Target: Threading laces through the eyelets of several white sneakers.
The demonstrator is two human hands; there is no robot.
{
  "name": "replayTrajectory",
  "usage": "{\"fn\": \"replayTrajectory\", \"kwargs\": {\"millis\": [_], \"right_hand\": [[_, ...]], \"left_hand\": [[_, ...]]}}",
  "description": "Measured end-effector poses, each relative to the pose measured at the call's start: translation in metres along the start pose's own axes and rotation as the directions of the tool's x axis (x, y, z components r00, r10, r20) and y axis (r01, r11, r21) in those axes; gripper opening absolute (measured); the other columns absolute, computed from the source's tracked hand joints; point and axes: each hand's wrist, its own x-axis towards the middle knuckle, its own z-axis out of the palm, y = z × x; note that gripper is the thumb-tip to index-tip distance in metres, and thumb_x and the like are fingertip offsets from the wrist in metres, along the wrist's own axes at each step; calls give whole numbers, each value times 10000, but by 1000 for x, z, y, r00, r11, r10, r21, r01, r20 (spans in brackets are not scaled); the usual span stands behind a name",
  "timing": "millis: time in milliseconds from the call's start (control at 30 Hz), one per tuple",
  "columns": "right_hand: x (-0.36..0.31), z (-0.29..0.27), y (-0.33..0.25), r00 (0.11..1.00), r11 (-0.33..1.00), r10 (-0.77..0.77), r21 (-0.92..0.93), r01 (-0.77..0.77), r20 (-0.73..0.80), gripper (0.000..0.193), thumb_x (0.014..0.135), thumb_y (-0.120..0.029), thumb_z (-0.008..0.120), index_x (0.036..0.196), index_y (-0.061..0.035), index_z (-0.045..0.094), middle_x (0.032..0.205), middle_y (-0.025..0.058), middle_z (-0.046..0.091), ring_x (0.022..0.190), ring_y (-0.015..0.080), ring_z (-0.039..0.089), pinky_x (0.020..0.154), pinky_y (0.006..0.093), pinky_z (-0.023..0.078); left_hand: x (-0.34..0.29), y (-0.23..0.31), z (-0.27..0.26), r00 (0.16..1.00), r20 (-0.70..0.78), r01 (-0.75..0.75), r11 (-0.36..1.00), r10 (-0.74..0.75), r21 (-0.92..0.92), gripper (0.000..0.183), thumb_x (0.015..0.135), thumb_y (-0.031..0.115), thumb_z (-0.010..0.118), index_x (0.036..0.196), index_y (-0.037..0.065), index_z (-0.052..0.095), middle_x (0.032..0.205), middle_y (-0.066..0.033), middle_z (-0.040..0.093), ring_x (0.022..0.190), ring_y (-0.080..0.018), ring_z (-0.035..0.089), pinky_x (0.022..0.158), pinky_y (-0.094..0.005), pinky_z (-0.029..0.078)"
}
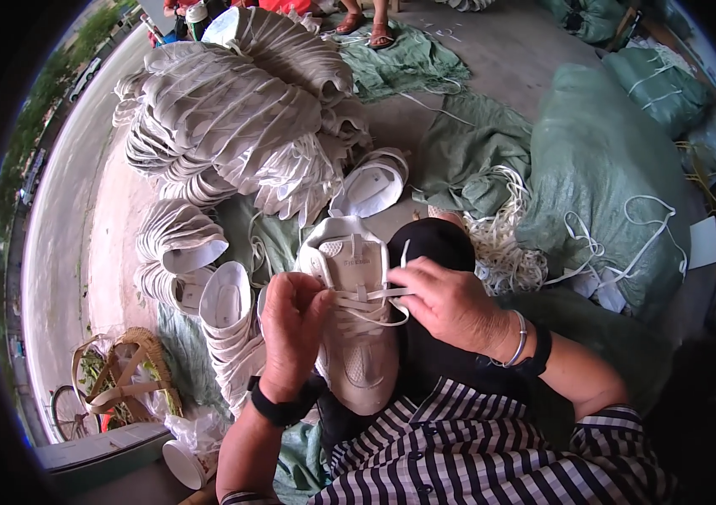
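Observation:
A white shoe upper [359, 364] rests on my lap, its toe toward me and its tongue [352, 263] at the far end. White shoelace [360, 313] crosses it in several rows. My left hand [297, 316] is at the left edge of the upper, thumb and fingers pinching a lace. On the other side my right hand [442, 299] pinches the lace too, with a loose tip standing up above the fingers and a loop hanging below them.
Beyond my knees rises a big heap of nested white shoe uppers [231, 109]. More stacks [227, 295] stand at my left. A bundle of white laces [505, 240] lies right of my knee by full green sacks [602, 194]. A woven basket [126, 383] sits at lower left.

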Motion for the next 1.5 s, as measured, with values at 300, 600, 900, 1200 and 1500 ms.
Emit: {"fn": "replayTrajectory", "kwargs": {"millis": [300, 600, 900, 1200, 1500], "right_hand": [[2, -45, 40, 915, 895, 386, 193, -402, 116, 40, 791, -26, 654, 805, -5, 623, 743, 122, 631, 675, 243, 637, 628, 292, 489], [-8, -7, -23, 954, 980, 22, 181, -80, 300, 190, 808, -113, 645, 970, -27, 600, 872, 136, 619, 793, 319, 635, 681, 373, 516], [3, -6, -6, 865, 784, 338, 397, -477, 372, 103, 820, -73, 651, 891, 2, 642, 714, 50, 627, 605, 91, 566, 569, 263, 462], [6, -8, -5, 807, 679, 347, 465, -567, 477, 97, 855, -61, 615, 916, 5, 649, 742, 6, 622, 589, 31, 536, 517, 190, 449], [7, 0, -12, 981, 852, 189, 488, -188, 48, 114, 846, 5, 597, 956, 3, 628, 861, 46, 613, 593, 58, 583, 537, 212, 495]], "left_hand": [[-22, -9, -4, 994, -90, -48, 984, 65, 174, 241, 806, 64, 697, 963, 3, 524, 897, -67, 476, 662, -122, 481, 623, -237, 439], [-26, -22, -16, 1000, -16, 22, 990, -20, 136, 148, 846, 59, 636, 872, 12, 498, 852, -99, 511, 685, -143, 502, 618, -259, 422], [-26, -6, -13, 998, -2, -65, 968, 68, 244, 160, 825, 46, 646, 920, 37, 517, 803, -80, 511, 608, -166, 513, 554, -275, 422], [-15, -1, -24, 998, -32, 49, 983, -55, -175, 102, 891, 86, 591, 876, 67, 492, 674, 15, 484, 548, -89, 460, 513, -233, 402], [18, -8, -82, 933, -221, 152, 868, -283, -472, 73, 956, 186, 528, 951, 115, 547, 583, 82, 385, 436, -2, 284, 390, -169, 217]]}}
